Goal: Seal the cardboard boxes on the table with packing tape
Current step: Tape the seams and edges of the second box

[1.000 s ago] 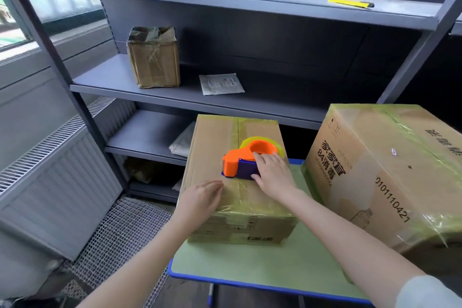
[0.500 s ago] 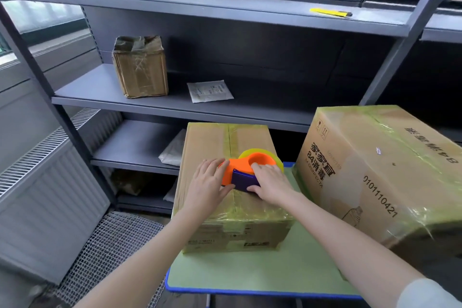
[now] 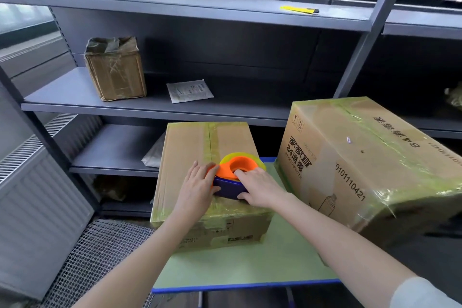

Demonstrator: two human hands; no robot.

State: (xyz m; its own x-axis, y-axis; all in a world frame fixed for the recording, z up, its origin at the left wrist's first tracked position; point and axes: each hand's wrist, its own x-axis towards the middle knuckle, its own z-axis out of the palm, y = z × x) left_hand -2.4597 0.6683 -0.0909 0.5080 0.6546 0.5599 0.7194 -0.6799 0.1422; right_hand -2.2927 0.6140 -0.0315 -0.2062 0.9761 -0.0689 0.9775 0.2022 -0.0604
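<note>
Cardboard box (image 3: 187, 147), taped, on desk (image 3: 237, 265): tape dispenser (image 3: 227, 185) atop, right hand (image 3: 261, 189) gripping it; left hand (image 3: 197, 189) flat, fingers straight, touching its side.

The worktop (image 3: 237, 270) has a pale green surface with a blue edge. Two cardboard boxes stand directly on it, near each other. The smaller box (image 3: 200, 142) is at the left and the larger box (image 3: 362, 170), with printed black characters, is at the right.

Behind is a grey metal rack. Its middle shelf (image 3: 75, 97) carries a worn taped box (image 3: 115, 70) and, apart from it, a flat white packet (image 3: 190, 90). On the upper shelf (image 3: 175, 0) lies a thin yellow object (image 3: 297, 9). The lower shelf (image 3: 112, 152) holds a pale bag (image 3: 155, 155). The floor at the left has a metal grate (image 3: 100, 257).
</note>
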